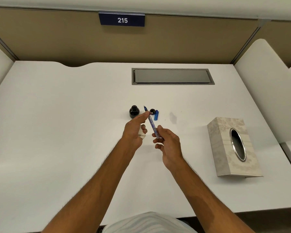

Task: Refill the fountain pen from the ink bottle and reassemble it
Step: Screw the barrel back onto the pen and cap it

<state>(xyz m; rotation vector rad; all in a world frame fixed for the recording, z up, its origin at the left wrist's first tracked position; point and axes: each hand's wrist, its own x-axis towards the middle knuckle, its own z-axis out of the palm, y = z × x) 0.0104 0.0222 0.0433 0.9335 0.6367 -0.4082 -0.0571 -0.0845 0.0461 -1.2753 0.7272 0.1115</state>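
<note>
A slim blue fountain pen [151, 122] is held between both hands, nib pointing away from me and its clear converter toward me. My left hand [134, 130] pinches the pen near the nib end and also clutches a white tissue wad [142, 132] in its curled fingers. My right hand [168, 142] grips the rear end of the converter. The open black ink bottle [134, 111] stands on the white desk [57, 132] just left of the nib. The bottle's black cap [152, 111] and the blue pen cap or barrel [156, 115] lie just right of the pen.
A patterned tissue box [233, 147] lies at the right. A grey cable hatch [172, 76] is set into the desk beyond the bottle. A beige partition with a "215" sign [122, 20] closes the back. A faint smudge [173, 117] marks the desk.
</note>
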